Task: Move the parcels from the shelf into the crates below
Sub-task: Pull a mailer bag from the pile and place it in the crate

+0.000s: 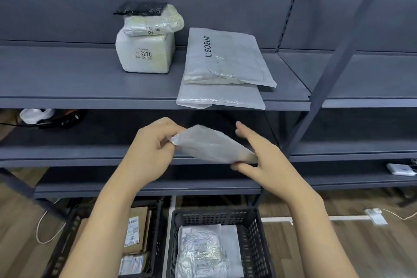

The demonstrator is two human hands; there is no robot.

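Observation:
A thin grey parcel [209, 144] hangs in the air in front of the shelving, held by both hands. My left hand [151, 149] pinches its left corner; my right hand [259, 156] grips its lower right edge between thumb and fingers. On the upper shelf [67, 79] stand a white blocky parcel [145, 54] with a smaller white bag [153, 21] and a black packet [141, 8] stacked on it. To their right two flat grey mailers lie overlapped: the "K'SOEUR" mailer [228, 58] and the lower mailer [221, 98]. Below, a black crate [255, 232] holds white parcels; the left crate [155, 221] holds brown boxes.
Two lower shelves run behind my hands. A white bag and dark items [45, 116] lie on the left of the second shelf. A white device [400, 169] sits far right. A slanted upright post [327, 70] stands right of the parcels. Cables cross the wooden floor.

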